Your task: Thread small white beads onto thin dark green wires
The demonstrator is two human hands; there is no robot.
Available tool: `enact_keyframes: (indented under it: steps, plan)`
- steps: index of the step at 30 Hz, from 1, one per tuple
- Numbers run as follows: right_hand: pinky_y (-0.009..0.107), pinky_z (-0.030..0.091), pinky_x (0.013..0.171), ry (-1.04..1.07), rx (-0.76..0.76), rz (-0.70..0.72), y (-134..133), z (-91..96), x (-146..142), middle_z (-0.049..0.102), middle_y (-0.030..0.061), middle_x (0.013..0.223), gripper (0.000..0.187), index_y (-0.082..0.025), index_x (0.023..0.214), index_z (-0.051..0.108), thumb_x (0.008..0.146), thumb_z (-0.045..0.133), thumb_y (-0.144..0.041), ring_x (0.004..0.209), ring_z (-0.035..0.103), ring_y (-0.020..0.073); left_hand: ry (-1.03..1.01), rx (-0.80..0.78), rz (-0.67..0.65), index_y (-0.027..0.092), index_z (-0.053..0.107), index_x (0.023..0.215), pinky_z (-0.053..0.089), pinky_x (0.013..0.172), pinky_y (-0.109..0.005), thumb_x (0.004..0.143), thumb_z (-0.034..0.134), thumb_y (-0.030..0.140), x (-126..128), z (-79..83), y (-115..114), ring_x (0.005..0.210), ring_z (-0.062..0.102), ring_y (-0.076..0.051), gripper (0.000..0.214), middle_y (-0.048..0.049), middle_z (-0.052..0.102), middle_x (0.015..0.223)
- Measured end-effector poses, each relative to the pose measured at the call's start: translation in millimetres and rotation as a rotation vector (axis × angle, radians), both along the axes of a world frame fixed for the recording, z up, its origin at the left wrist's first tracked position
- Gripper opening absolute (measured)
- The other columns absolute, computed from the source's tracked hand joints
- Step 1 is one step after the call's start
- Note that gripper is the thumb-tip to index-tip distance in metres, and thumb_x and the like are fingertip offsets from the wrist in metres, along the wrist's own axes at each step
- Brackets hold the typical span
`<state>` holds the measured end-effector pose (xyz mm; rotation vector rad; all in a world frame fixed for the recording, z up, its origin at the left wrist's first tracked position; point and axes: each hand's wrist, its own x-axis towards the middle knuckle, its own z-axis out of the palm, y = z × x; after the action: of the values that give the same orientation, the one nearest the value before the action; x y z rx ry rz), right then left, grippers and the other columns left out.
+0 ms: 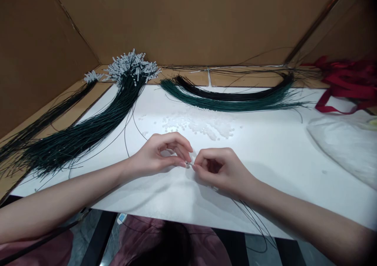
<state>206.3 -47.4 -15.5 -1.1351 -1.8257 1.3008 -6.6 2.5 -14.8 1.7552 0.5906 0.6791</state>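
Observation:
My left hand (160, 154) and my right hand (219, 168) meet fingertip to fingertip over the white sheet (279, 148). Both are pinched closed. Between them shows a short end of thin dark green wire (191, 163); the right hand grips it, and several such wires trail from under that hand past the sheet's near edge. What the left fingertips pinch is too small to name. A scatter of small clear beads (203, 125) lies just beyond the hands.
A thick bundle of green wires with white beaded tips (88, 130) fans out at left, a thinner one (44, 119) beside it. A curved bunch of bare green and black wires (232, 100) lies at the back. Red ribbon (347, 83) and a clear plastic bag (344, 144) sit right. Cardboard walls surround.

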Motion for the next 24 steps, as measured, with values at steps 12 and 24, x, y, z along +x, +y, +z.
enact_keyframes:
  steps: [12, 24]
  plan:
    - [0.019, 0.030, 0.048, -0.013, 0.018, 0.002, -0.4, -0.4, -0.7, 0.044, -0.0049, 0.056, 0.013, -0.014, 0.066, 0.058, 0.079, 0.057, -0.013, 0.051, 0.038, 0.0051, 0.008, 0.008, 0.012, 0.014, 0.061, 0.100, 0.058, 0.075, -0.022, 0.078, 0.075, 0.013, 0.4, -0.2, 0.5, 0.080, 0.072, -0.014, 0.027, -0.0048, 0.073, 0.087]
    - [0.017, 0.030, 0.047, -0.014, 0.063, 0.008, -0.7, -1.2, -0.3, 0.043, -0.0054, 0.055, 0.014, -0.014, 0.065, 0.056, 0.079, 0.057, -0.013, 0.051, 0.037, 0.0040, 0.020, 0.020, 0.001, 0.015, 0.060, 0.100, 0.057, 0.076, -0.023, 0.079, 0.074, 0.012, -0.1, 1.6, -1.1, 0.082, 0.072, -0.014, 0.025, -0.0041, 0.073, 0.087]
